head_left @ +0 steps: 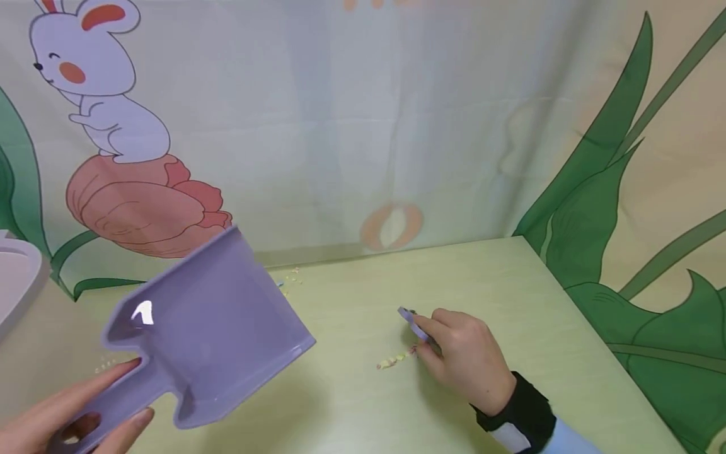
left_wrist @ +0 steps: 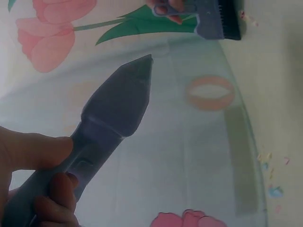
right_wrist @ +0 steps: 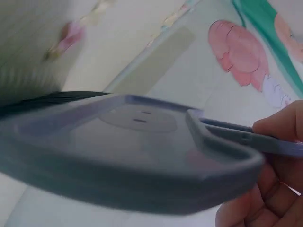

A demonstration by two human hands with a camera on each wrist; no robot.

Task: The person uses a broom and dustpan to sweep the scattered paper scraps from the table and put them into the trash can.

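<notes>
My left hand (head_left: 62, 397) grips the handle of a purple dustpan (head_left: 210, 328), which it holds up above the table with the pan tilted toward the head camera. In the left wrist view the dustpan (left_wrist: 118, 99) appears edge-on, thumb and fingers wrapped about its handle. My right hand (head_left: 467, 353) holds a small purple hand brush (head_left: 420, 329) low over the table; its dark bristles (left_wrist: 232, 21) show in the left wrist view. Beside the brush lies a short line of small coloured scraps (head_left: 392, 361). The right wrist view shows the brush's (right_wrist: 142, 184) back close up.
More tiny scraps (head_left: 292, 275) are scattered by the table's back edge. A pale, rounded container (head_left: 25, 290) stands at the far left. The light yellow-green table (head_left: 351, 410) meets a printed curtain (head_left: 340, 126) at the back, with leaf-patterned cloth (head_left: 652, 239) along the right.
</notes>
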